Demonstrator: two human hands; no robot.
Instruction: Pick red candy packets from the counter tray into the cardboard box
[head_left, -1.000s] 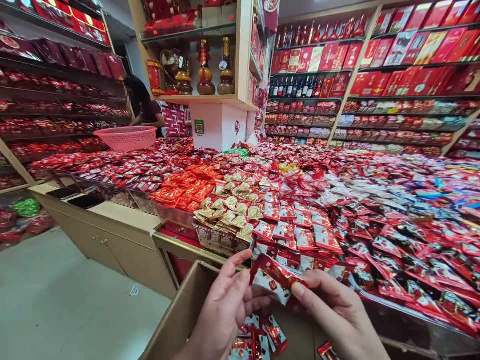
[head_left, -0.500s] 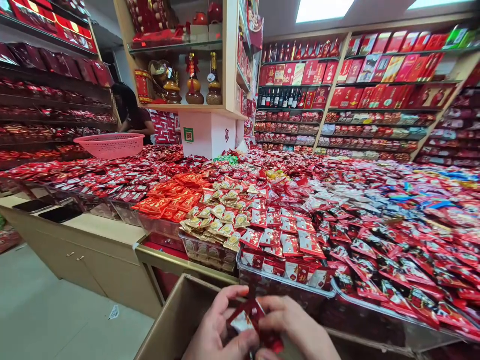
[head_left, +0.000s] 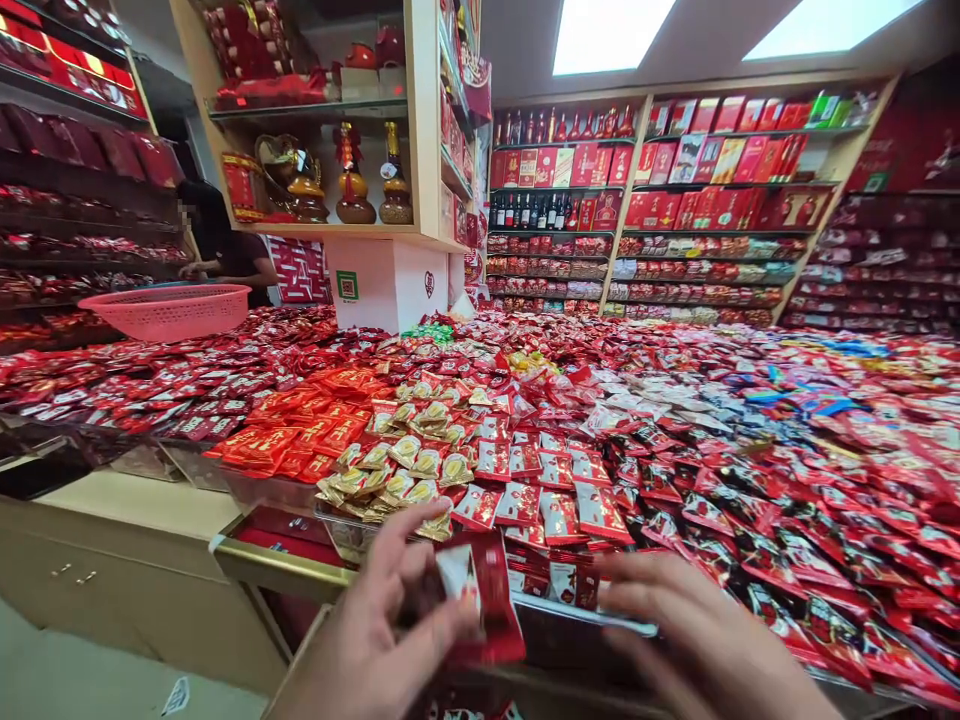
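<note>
Between the thumb and fingers of my left hand (head_left: 401,590) is a red and white snack packet (head_left: 487,597), held upright over the front edge of the display. My right hand (head_left: 675,610) is apart from it on the right, fingers stretched out and a little blurred, with nothing seen in them. Just beyond both hands, rows of similar red and white packets (head_left: 559,515) fill a clear bin. Gold packets (head_left: 409,455) are heaped to their left, and dark red packets (head_left: 810,600) lie to the right of my right hand.
Orange-red packets (head_left: 300,430) lie farther left, beside a beige counter (head_left: 142,510). A pink basket (head_left: 169,312) rests on the heap at the back left, with a person (head_left: 221,245) behind it. A wooden display cabinet (head_left: 427,130) rises from the middle of the heap.
My hands have risen and moved apart; the right has let go of the packet and shifted right. The packet stays in my left hand. The view has turned to the right.
</note>
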